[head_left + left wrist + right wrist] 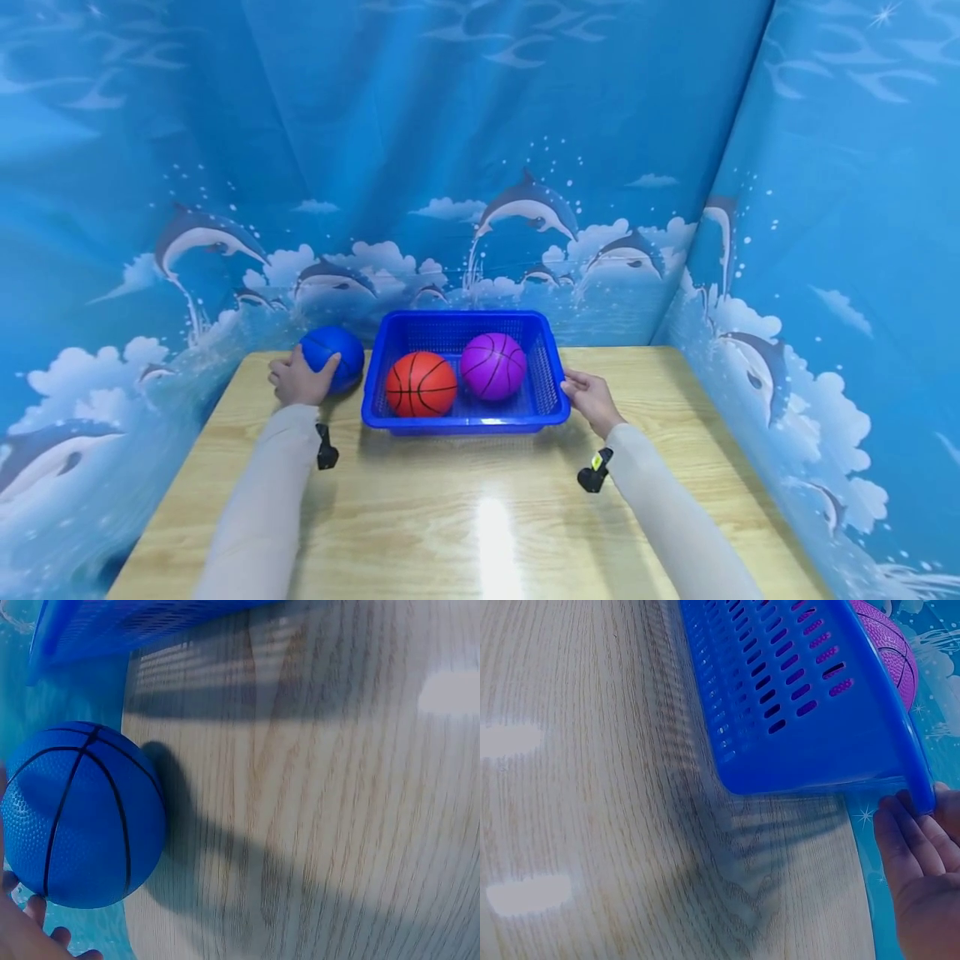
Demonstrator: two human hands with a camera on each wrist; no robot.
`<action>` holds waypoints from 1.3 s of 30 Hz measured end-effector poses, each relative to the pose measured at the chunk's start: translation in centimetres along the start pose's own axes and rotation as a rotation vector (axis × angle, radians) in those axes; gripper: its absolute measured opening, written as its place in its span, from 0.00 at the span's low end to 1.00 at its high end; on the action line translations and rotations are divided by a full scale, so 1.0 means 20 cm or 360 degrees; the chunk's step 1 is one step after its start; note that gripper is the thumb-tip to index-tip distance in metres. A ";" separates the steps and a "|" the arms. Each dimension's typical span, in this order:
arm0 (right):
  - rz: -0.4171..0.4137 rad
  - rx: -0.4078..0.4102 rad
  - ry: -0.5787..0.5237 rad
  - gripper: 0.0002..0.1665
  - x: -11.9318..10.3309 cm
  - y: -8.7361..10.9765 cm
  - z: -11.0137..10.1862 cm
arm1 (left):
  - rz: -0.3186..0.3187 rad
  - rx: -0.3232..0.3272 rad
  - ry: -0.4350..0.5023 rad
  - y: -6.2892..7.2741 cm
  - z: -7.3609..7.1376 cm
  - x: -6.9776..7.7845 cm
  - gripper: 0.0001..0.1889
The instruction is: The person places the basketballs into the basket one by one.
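Observation:
In the head view my left hand (300,379) grips a blue mini basketball (341,354) at the table's far left, thumb across its near side. The left wrist view shows fingertips (35,906) at the side of the blue ball (86,817), which has black seams. My right hand (592,400) holds the right rim of a blue plastic basket (468,423), fingers beneath the rim in the right wrist view. An orange-red mini basketball (422,385) sits in the left part of the basket, with a purple one (492,367) to its right.
The basket stands on a light wooden table (427,508), near its far edge. Blue curtains (420,150) printed with dolphins and clouds hang behind the table and at both sides. Black devices (595,472) are strapped at both wrists.

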State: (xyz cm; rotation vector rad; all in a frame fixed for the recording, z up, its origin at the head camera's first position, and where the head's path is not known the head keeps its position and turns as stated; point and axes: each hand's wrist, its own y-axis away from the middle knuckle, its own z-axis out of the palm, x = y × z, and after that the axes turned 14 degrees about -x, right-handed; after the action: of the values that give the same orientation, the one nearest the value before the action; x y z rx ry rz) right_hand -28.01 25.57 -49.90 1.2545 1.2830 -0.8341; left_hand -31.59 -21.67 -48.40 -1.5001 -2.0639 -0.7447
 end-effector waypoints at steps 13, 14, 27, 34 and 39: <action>-0.0024 0.0001 0.0002 0.25 0.00 0.00 0.00 | 0.0068 -0.0174 0.0047 -0.03 0.01 -0.09 0.59; -0.0019 0.0010 -0.0003 0.25 0.00 0.00 0.00 | 0.0094 -0.0213 0.0065 -0.03 0.02 -0.10 0.61; -0.0025 0.0022 -0.0011 0.25 0.00 0.00 0.01 | 0.0331 -0.0343 0.0227 -0.02 0.05 -0.15 0.60; 0.0005 0.0034 -0.0001 0.24 0.00 0.00 0.01 | 0.0257 -0.0233 0.0403 0.00 0.04 -0.18 0.57; 0.0017 0.0034 0.0020 0.25 -0.01 0.01 0.00 | 0.0259 -0.0175 0.0437 0.01 0.03 -0.19 0.56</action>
State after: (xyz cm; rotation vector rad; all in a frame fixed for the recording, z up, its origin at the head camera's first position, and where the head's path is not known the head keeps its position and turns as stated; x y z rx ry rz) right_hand -27.87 25.55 -49.74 1.2843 1.2795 -0.8355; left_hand -30.33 -23.84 -51.40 -1.5088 -1.7024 -0.9537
